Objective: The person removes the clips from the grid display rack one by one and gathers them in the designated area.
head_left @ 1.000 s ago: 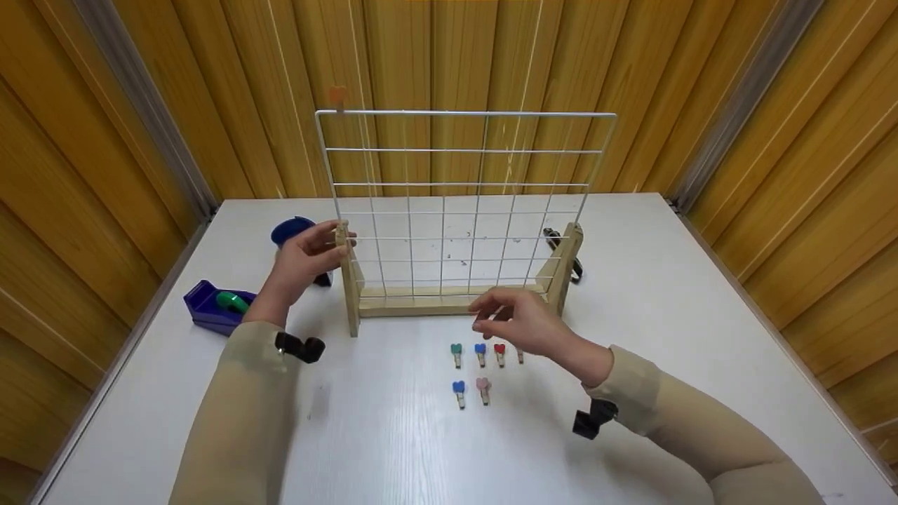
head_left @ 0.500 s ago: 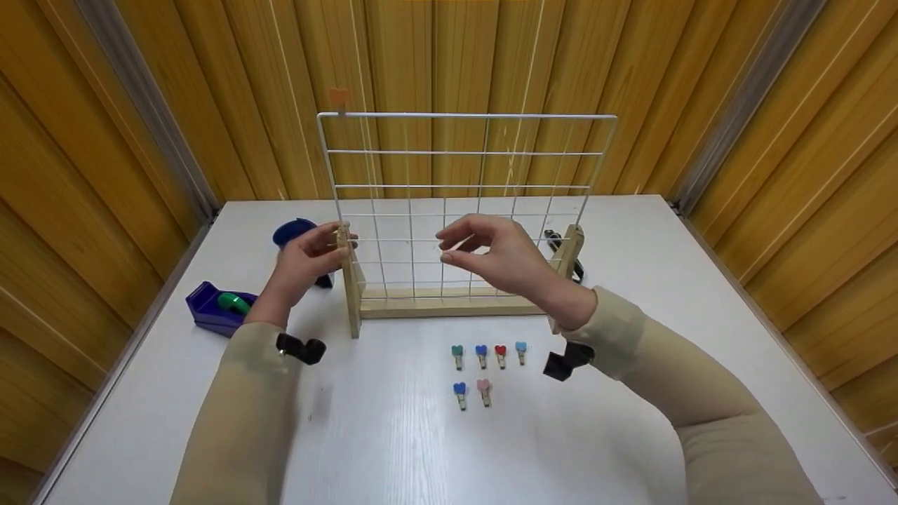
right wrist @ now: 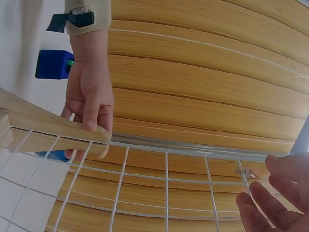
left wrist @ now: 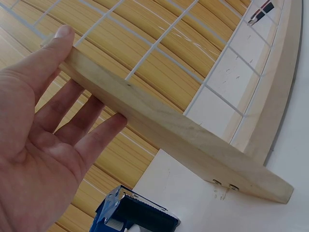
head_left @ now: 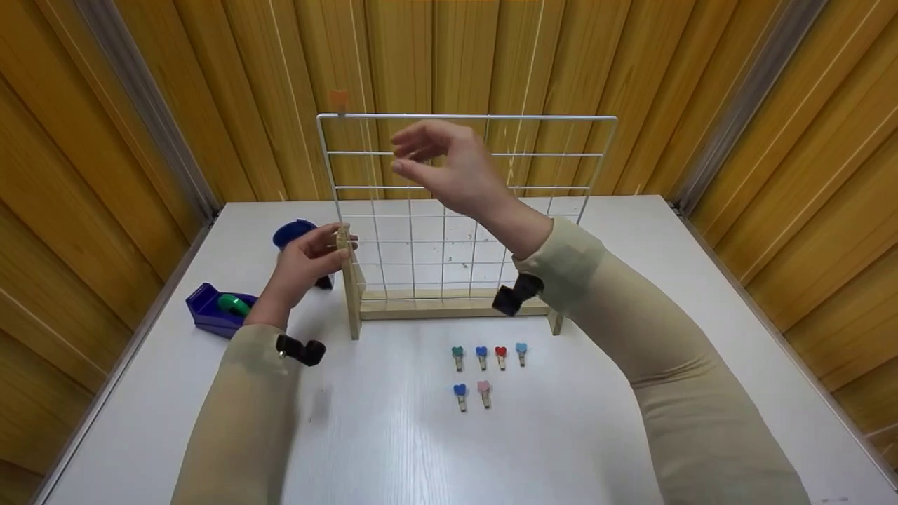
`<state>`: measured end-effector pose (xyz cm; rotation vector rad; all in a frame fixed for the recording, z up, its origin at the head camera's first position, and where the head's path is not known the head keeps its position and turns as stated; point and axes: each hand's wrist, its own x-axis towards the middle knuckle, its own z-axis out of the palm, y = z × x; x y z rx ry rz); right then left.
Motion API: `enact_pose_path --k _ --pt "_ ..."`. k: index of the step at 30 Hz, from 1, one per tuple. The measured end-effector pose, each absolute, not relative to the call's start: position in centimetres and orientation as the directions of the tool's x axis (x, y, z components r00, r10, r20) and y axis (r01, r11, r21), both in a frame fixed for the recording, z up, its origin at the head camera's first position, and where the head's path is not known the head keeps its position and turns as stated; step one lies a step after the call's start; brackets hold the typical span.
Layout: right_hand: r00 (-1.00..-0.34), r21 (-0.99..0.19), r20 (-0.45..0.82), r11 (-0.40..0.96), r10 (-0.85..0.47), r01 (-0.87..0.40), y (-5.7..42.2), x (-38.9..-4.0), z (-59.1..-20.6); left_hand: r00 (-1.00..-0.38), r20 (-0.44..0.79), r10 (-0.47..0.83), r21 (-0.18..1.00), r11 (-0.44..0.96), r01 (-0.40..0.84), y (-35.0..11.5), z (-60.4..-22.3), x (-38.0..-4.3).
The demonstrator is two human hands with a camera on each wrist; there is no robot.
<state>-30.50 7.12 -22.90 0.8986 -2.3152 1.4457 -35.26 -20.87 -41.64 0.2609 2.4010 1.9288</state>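
Observation:
A white wire grid (head_left: pixel 491 116) stands upright in a wooden stand (head_left: pixel 421 311). My left hand (head_left: pixel 298 256) grips the top of the stand's left post (left wrist: pixel 159 111), thumb on one side and fingers on the other. In front of the grid's upper part, my right hand (head_left: pixel 452 165) is raised with its fingers loosely curved and apart; nothing shows between them. An orange heart clothespin (head_left: pixel 339 100) is clipped on the grid's top left corner. On the table lie several small heart clothespins: green (head_left: pixel 457 358), blue (head_left: pixel 481 357), red (head_left: pixel 501 357), light blue (head_left: pixel 521 353), another blue and pink (head_left: pixel 484 393).
A purple tape dispenser (head_left: pixel 210 312) with a green roll stands left of my left forearm. A dark blue object (head_left: pixel 293 230) sits behind the left hand. A black item (head_left: pixel 513 298) is strapped at the right wrist. Wood-panelled walls (head_left: pixel 449 56) enclose the white table.
My right hand has risen from above the table clothespins, up and leftward, to the grid's upper part, uncovering the light blue clothespin. The left hand has stayed on the post.

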Motion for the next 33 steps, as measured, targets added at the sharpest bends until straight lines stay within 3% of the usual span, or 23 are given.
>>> enact_pose_path --k 10,15,24,33 --pt "-0.752 -0.639 0.578 0.397 -0.317 -0.659 3.5 -33.1 -19.6 -0.984 0.063 0.167 0.976 0.197 0.096 -20.9 -41.7 -35.3" --pt "-0.799 -0.658 0.513 0.454 -0.314 -0.600 2.2 -34.3 -18.6 -0.982 0.074 0.173 0.972 0.208 0.110 -20.9 -41.8 -35.3" --pt "-0.851 -0.728 0.363 0.455 -0.380 -0.513 0.6 -34.7 -17.7 -0.983 0.081 0.163 0.967 0.228 0.118 -21.0 -41.7 -35.1" --pt "-0.837 -0.765 0.440 0.353 -0.325 -0.539 0.3 -34.8 -18.6 -0.982 0.082 0.169 0.967 0.224 0.119 -21.0 -41.7 -35.1"
